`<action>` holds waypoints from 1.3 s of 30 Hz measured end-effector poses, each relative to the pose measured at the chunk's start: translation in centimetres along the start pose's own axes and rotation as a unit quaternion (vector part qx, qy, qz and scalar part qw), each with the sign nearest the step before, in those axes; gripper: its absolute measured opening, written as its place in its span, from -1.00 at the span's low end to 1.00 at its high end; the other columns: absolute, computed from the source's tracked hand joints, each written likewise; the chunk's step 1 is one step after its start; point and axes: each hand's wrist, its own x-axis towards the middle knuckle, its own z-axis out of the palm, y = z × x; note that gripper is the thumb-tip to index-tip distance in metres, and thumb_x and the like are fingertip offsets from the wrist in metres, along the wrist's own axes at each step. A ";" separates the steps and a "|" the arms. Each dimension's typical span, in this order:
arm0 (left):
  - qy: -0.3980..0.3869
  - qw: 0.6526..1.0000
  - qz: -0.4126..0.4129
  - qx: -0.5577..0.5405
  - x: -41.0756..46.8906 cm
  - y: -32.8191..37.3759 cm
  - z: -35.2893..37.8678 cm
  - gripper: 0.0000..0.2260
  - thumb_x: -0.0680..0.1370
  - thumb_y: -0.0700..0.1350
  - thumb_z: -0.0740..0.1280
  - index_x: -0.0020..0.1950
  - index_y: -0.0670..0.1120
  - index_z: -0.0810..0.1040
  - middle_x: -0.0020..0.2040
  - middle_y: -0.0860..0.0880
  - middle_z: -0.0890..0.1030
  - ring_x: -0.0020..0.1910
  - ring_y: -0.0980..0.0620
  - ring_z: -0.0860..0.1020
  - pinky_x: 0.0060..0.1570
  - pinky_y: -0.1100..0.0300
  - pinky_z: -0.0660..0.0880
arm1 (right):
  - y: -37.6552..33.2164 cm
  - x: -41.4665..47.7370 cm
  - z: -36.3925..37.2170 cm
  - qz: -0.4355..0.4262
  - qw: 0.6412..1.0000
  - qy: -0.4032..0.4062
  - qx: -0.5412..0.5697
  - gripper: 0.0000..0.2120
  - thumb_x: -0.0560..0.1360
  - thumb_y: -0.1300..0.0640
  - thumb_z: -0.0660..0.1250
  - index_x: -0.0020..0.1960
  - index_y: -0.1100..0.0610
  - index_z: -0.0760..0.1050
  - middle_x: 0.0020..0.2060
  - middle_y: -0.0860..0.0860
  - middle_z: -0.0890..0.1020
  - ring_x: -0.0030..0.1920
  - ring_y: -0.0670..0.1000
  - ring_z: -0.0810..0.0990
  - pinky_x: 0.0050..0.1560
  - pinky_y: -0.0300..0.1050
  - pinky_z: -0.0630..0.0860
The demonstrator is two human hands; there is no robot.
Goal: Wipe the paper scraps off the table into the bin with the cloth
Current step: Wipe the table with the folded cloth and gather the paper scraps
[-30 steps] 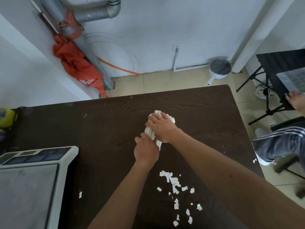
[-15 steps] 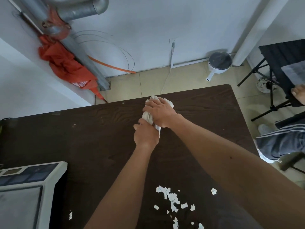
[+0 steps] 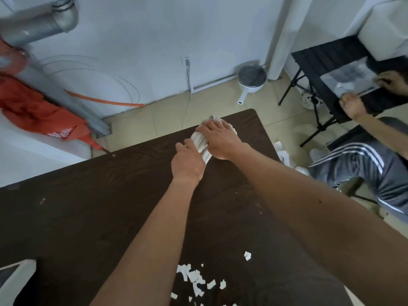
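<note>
Both hands (image 3: 187,164) over cloth (image 3: 202,142), mostly hidden.

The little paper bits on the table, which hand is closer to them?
Left. The left hand grips the cloth's near end, closer to the paper scraps; the right hand presses on top, farther away.

Utility room: exposed duct (image 3: 39,29), tiled floor (image 3: 167,115).

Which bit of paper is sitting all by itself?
The single scrap lying on the dark table, up and to the right of the main heap of paper scraps. The other bits cluster close together.
</note>
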 end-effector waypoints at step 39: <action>-0.013 0.947 0.305 0.096 -20.5 2.2 5.3 -0.48 0.66 0.10 0.15 0.50 -0.17 0.18 0.23 -0.21 0.40 -0.07 -0.23 0.61 -0.20 0.06 0.37 | -4.6 -29.2 7.0 0.290 0.954 0.074 0.024 -0.45 0.56 0.05 0.17 0.54 -0.02 0.21 0.48 0.02 0.31 0.53 0.08 0.16 0.52 0.11 0.02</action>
